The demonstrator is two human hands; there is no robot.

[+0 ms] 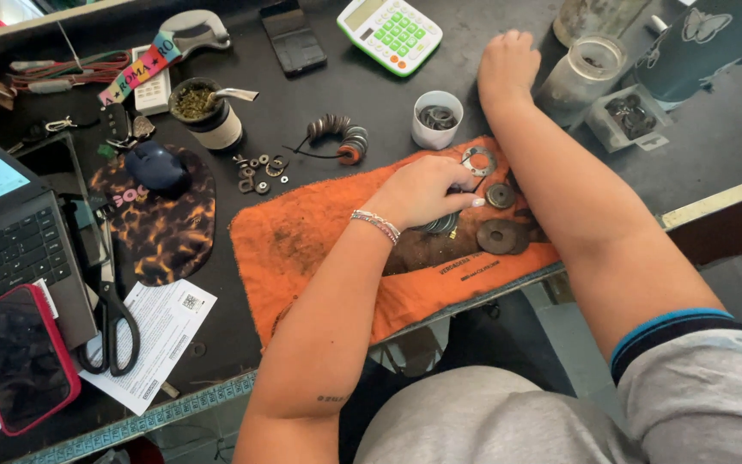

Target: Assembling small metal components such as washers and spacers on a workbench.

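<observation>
The left hand lies on an orange cloth spread over the dark bench, its fingers curled down onto a small stack of metal washers; the grip looks pressed onto the stack's top, though the fingertips are partly hidden, so whether it truly pinches them cannot be told. Just right of that hand, on the same cloth, sit a thin ring washer, a small dark washer and a larger rusty washer. The right hand reaches farther up the bench, knuckles up, fingers folded under, beside a glass jar; what its grip holds, if anything, is hidden. A white cup with rings inside stands between the two hands, just above the cloth. Left of it lie a string of washers and a few loose nuts. Farther left are a mouse on a spotted pad, scissors, a laptop and a red-cased phone. A white and green calculator lies near the top edge.
</observation>
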